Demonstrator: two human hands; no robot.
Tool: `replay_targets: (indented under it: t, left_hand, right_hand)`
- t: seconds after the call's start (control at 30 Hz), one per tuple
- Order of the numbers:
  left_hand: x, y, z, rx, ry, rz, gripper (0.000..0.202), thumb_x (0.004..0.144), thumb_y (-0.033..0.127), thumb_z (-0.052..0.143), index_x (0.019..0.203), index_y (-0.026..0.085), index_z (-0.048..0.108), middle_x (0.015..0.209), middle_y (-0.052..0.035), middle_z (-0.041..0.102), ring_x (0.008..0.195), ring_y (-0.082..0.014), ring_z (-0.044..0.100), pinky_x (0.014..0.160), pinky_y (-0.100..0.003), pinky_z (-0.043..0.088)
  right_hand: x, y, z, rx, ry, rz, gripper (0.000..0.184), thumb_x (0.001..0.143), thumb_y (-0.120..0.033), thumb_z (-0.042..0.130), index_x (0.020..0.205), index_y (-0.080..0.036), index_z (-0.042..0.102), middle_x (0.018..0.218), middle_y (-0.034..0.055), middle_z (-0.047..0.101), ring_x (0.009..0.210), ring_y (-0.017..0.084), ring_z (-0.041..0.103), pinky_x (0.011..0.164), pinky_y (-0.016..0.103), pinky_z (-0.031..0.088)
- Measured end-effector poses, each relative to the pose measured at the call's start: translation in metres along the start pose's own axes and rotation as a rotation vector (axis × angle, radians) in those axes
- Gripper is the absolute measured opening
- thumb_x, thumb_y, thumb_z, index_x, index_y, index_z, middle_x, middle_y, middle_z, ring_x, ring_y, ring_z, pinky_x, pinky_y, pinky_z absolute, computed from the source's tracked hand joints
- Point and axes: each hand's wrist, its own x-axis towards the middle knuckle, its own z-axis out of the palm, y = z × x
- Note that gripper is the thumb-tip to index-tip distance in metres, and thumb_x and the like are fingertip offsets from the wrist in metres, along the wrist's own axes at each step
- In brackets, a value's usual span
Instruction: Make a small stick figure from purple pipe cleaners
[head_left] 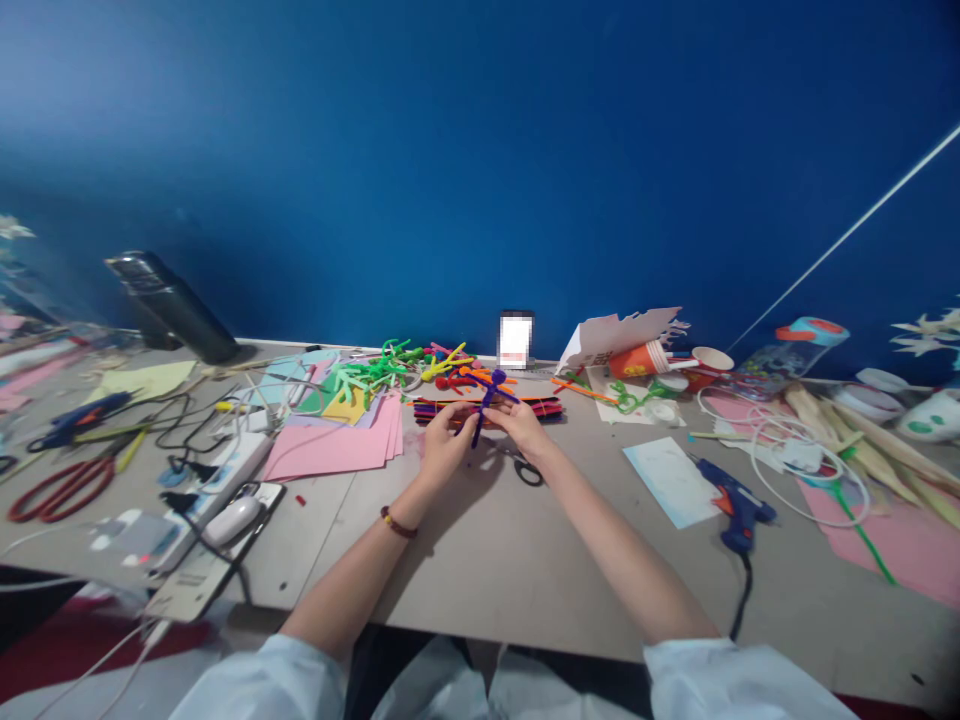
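A purple pipe-cleaner figure [487, 395] with a rounded top and stick-like limbs is held up at the middle of the table. My left hand [448, 442] pinches its lower left part between thumb and fingers. From the other side my right hand [519, 425] grips it, fingertips close to those of the left. Behind both hands lies a bundle of red, purple and dark pipe cleaners [546, 408]. Black-handled scissors [529, 472] rest on the table just under my right wrist, partly covered. Further back are bent green pipe cleaners [367, 375] and a yellow one [448, 364].
Pink paper sheets [330, 445], a power strip [217, 495] and red-handled scissors [64, 490] are on the left, near a leaning black flask [176, 305]. A blue glue gun [739, 505], pale blue card [671, 480] and orange paper cups [641, 358] are on the right.
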Motion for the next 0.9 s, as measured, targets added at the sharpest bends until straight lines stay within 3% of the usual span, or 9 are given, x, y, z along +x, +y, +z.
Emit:
replay_targets:
  t: [0.1, 0.2, 0.37, 0.53, 0.73, 0.9]
  left_hand:
    - [0.0013, 0.0008, -0.0002, -0.239, -0.081, -0.235, 0.030, 0.071, 0.041, 0.063, 0.086, 0.015, 0.068, 0.077, -0.0055, 0.067, 0.064, -0.0133, 0.057, 0.057, -0.024, 0.043]
    - [0.0018, 0.0011, 0.0001, -0.338, -0.146, -0.347, 0.034, 0.067, 0.042, 0.066, 0.085, 0.013, 0.069, 0.071, -0.0044, 0.065, 0.057, -0.0106, 0.053, 0.051, -0.022, 0.039]
    - [0.0010, 0.0044, 0.0029, -0.305, -0.135, -0.342, 0.031, 0.061, 0.037, 0.072, 0.081, 0.014, 0.069, 0.064, -0.0006, 0.062, 0.050, -0.0069, 0.045, 0.047, -0.020, 0.034]
    - [0.0012, 0.0045, 0.0035, -0.277, -0.136, -0.337, 0.027, 0.061, 0.038, 0.072, 0.072, 0.013, 0.067, 0.057, 0.0018, 0.057, 0.047, -0.0059, 0.041, 0.047, -0.020, 0.032]
    - [-0.0020, 0.0033, 0.0064, -0.269, -0.204, -0.261, 0.028, 0.065, 0.041, 0.068, 0.070, 0.014, 0.064, 0.056, 0.0024, 0.055, 0.049, -0.0067, 0.042, 0.047, -0.020, 0.032]
    - [-0.0043, 0.0015, 0.0072, -0.280, -0.185, -0.224, 0.026, 0.068, 0.040, 0.066, 0.074, 0.014, 0.064, 0.063, 0.0005, 0.058, 0.055, -0.0086, 0.046, 0.050, -0.020, 0.035]
  right_hand:
    - [0.0023, -0.0020, -0.0066, -0.054, -0.032, -0.011, 0.032, 0.057, -0.031, 0.076, 0.085, -0.017, 0.067, 0.077, 0.0019, 0.068, 0.067, 0.014, 0.061, 0.063, 0.027, 0.046]
    - [0.0018, -0.0024, -0.0097, -0.036, -0.076, 0.042, 0.028, 0.058, -0.029, 0.075, 0.083, -0.018, 0.068, 0.077, 0.0010, 0.067, 0.062, 0.010, 0.057, 0.056, 0.022, 0.040]
    - [-0.0006, -0.0009, -0.0084, 0.060, -0.105, 0.145, 0.025, 0.056, -0.024, 0.077, 0.079, -0.018, 0.068, 0.071, -0.0015, 0.065, 0.058, 0.007, 0.052, 0.052, 0.020, 0.034]
    - [-0.0014, -0.0026, -0.0069, 0.134, -0.092, 0.125, 0.019, 0.059, -0.028, 0.077, 0.069, -0.016, 0.066, 0.057, -0.0039, 0.057, 0.051, 0.006, 0.047, 0.049, 0.021, 0.031]
    - [-0.0018, 0.0020, -0.0056, 0.142, -0.075, 0.092, 0.025, 0.055, -0.030, 0.080, 0.071, -0.016, 0.066, 0.064, -0.0021, 0.062, 0.057, 0.008, 0.053, 0.059, 0.023, 0.041]
    - [-0.0016, 0.0065, -0.0025, 0.251, -0.073, 0.113, 0.028, 0.051, -0.031, 0.082, 0.069, -0.018, 0.066, 0.068, -0.0005, 0.064, 0.066, 0.013, 0.059, 0.069, 0.028, 0.047]
